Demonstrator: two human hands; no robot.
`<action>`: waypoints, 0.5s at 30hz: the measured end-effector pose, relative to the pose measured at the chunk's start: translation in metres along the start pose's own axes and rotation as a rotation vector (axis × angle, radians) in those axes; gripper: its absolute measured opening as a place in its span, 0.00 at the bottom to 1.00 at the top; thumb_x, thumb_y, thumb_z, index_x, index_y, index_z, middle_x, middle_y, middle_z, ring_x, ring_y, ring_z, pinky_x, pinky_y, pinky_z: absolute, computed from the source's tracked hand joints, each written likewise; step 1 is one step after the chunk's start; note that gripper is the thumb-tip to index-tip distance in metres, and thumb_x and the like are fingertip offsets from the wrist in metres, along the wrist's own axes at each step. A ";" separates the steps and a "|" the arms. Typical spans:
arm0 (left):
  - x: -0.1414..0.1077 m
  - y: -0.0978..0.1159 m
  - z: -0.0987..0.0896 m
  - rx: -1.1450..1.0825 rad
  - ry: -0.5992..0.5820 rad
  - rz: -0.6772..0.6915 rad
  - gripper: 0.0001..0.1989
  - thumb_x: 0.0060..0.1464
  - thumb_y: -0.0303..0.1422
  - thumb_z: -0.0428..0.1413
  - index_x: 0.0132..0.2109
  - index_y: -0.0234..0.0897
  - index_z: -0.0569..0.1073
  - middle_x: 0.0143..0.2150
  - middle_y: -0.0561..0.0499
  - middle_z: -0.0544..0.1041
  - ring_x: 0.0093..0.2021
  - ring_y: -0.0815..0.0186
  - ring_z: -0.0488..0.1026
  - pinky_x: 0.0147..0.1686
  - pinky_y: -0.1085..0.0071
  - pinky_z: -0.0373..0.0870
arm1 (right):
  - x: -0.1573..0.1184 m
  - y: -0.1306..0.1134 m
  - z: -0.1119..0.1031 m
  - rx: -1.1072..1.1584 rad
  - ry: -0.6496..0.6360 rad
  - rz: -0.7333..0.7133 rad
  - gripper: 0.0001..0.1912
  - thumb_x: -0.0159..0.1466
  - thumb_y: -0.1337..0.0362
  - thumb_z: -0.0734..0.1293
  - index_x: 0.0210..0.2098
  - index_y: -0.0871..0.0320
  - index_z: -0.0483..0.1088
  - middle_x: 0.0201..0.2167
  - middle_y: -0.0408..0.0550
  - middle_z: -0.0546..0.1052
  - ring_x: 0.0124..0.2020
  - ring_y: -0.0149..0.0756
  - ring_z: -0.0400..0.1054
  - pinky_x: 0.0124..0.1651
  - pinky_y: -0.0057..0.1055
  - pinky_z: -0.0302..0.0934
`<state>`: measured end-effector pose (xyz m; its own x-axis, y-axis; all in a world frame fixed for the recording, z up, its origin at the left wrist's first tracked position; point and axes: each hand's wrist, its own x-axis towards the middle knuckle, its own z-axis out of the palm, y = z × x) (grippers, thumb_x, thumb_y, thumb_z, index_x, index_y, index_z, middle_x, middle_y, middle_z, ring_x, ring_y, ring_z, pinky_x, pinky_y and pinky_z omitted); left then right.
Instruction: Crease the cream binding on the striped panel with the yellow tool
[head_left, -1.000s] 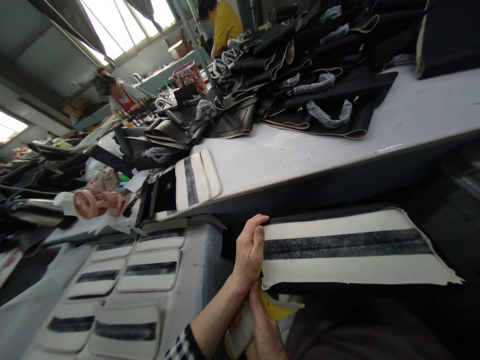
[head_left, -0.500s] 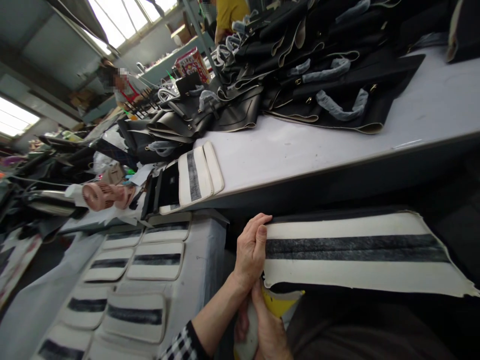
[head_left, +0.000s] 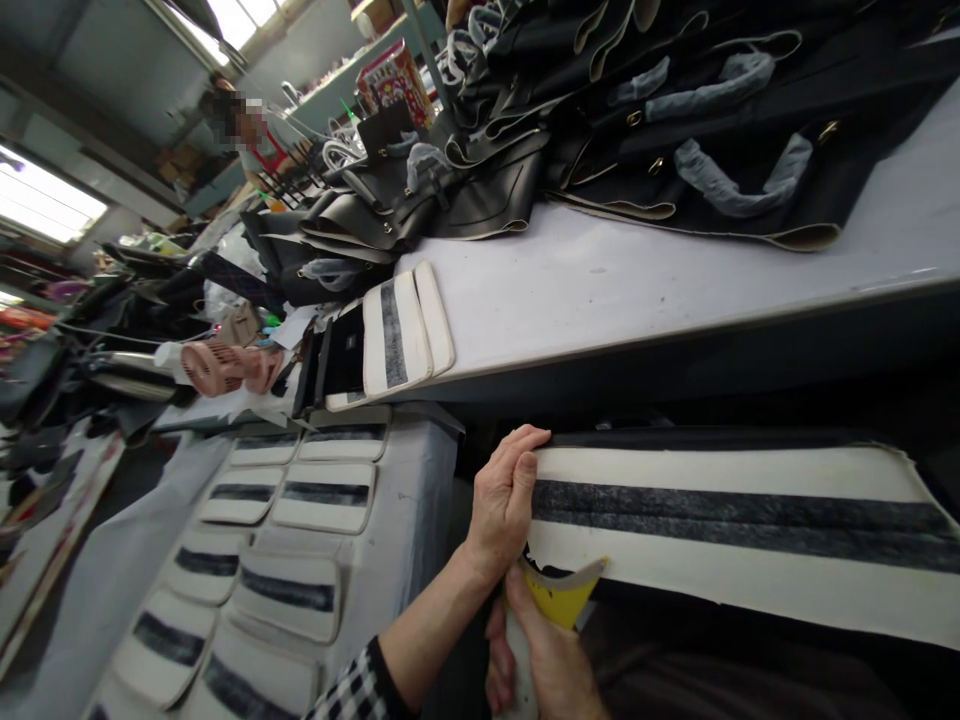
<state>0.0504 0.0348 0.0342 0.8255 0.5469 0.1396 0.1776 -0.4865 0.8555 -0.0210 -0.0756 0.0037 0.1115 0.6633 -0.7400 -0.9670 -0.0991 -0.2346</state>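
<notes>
My left hand [head_left: 508, 500], below a black-and-white checked sleeve, is closed over the left end of a long white panel [head_left: 675, 475] with a dark stripe along its middle. Black material shows along the panel's upper and lower edges. Just below, my right hand [head_left: 551, 650] is wrapped round the pale handle of a tool with a yellow, crescent-edged head [head_left: 562, 597]. That curved edge lies close under the panel's lower left corner; whether it touches is unclear. I cannot make out the tool's exact kind.
Several white striped flaps [head_left: 324, 497] lie in rows on a cloth-covered table [head_left: 420, 500] at left. Beyond runs a white worktable [head_left: 570, 290] bearing black bags [head_left: 750, 190] with wrapped handles, stacked flaps [head_left: 405, 325] and a pink fan [head_left: 225, 367]. A person [head_left: 255, 140] is farther back.
The view has shifted, so the background sits differently. The yellow head has come up nearer the panel's lower left corner and shows more fully. My left hand keeps its hold on the panel.
</notes>
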 end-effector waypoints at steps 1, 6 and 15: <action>0.000 0.000 0.000 -0.002 0.002 -0.004 0.16 0.70 0.35 0.44 0.54 0.39 0.75 0.56 0.48 0.74 0.60 0.61 0.67 0.61 0.62 0.60 | -0.001 -0.002 -0.001 -0.020 0.013 0.000 0.37 0.45 0.26 0.65 0.19 0.57 0.63 0.05 0.34 0.55 0.06 0.25 0.51 0.10 0.23 0.52; 0.000 0.001 0.001 -0.008 0.005 -0.016 0.16 0.69 0.34 0.45 0.54 0.39 0.74 0.56 0.48 0.74 0.59 0.61 0.67 0.61 0.64 0.61 | -0.002 -0.015 -0.008 -0.117 0.011 0.051 0.40 0.38 0.23 0.64 0.15 0.57 0.63 0.04 0.36 0.55 0.05 0.25 0.50 0.08 0.24 0.51; 0.005 0.008 0.010 0.047 0.066 -0.058 0.16 0.69 0.34 0.44 0.50 0.38 0.75 0.51 0.47 0.75 0.54 0.63 0.71 0.56 0.66 0.64 | -0.009 -0.033 -0.017 -0.153 -0.053 0.069 0.39 0.43 0.24 0.64 0.17 0.57 0.64 0.05 0.36 0.56 0.06 0.26 0.51 0.09 0.24 0.50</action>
<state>0.0617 0.0269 0.0367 0.7763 0.6180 0.1243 0.2502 -0.4831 0.8391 0.0137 -0.0911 0.0068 0.0302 0.6888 -0.7243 -0.9254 -0.2547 -0.2807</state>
